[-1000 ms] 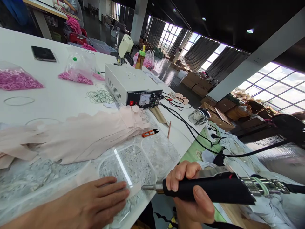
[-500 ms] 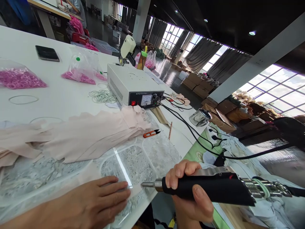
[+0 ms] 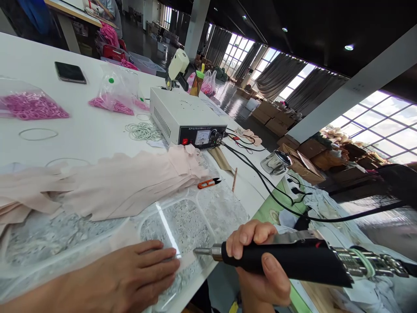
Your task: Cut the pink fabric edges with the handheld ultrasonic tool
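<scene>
The thin pale fabric strip is lying at the near edge of the bench, on top of a clear plastic sheet that's covering a bed of whitish scraps. The left hand is lying flat and spread open on that strip, fingers stretched out and pressing it down, not gripping anything. The right hand is wrapping fully around the black handle of the handheld welding tool, thumb underneath, fingers curled over the top. The tool is pointing left, and its metal tip is sitting right at the end of the strip, just beside the left fingertips; can't tell if it's actually touching the fabric.

Moving outward: a pile of pale pink fabric pieces is sprawling across the middle of the bench, with orange thread snips lying just beside its right end. Behind that, a white control box is sitting toward the far right edge, black cables running off it. A heap of white rings is lying left of the box, and bags of pink rings are resting further left, with a phone near the far edge.
</scene>
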A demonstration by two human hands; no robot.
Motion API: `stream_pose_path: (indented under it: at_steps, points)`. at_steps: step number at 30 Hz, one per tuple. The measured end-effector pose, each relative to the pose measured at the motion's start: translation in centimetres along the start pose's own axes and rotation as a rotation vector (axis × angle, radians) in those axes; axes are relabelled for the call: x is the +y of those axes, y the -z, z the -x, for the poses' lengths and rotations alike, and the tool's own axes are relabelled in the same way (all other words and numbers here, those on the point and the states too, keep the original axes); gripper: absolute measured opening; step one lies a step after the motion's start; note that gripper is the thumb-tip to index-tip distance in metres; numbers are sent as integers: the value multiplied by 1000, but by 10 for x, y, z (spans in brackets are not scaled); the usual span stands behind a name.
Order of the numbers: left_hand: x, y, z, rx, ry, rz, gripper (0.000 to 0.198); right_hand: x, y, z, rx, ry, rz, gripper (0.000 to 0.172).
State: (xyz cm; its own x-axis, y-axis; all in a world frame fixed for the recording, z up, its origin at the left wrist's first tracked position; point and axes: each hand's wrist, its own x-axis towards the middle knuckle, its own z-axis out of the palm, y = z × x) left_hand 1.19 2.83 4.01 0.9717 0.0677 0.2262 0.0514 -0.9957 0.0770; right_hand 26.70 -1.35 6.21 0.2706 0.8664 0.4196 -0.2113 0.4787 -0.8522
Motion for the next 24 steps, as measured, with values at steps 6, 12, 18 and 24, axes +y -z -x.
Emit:
stream_pose_path:
  at_steps: [6,12,18,24]
  points:
    - [5,7,-3,13,20,13,37,-6,-6,1,28,-14,-38,14]
    - [11,-1,-7,204,116,88,44,-9,-17,6,41,-48,-66,18]
    - [9,7,-8,212,96,92,43,-5,-21,7,4,-49,-71,15]
    - [6,15,-9,178,58,0,46,-5,-20,8,-34,-50,-70,15]
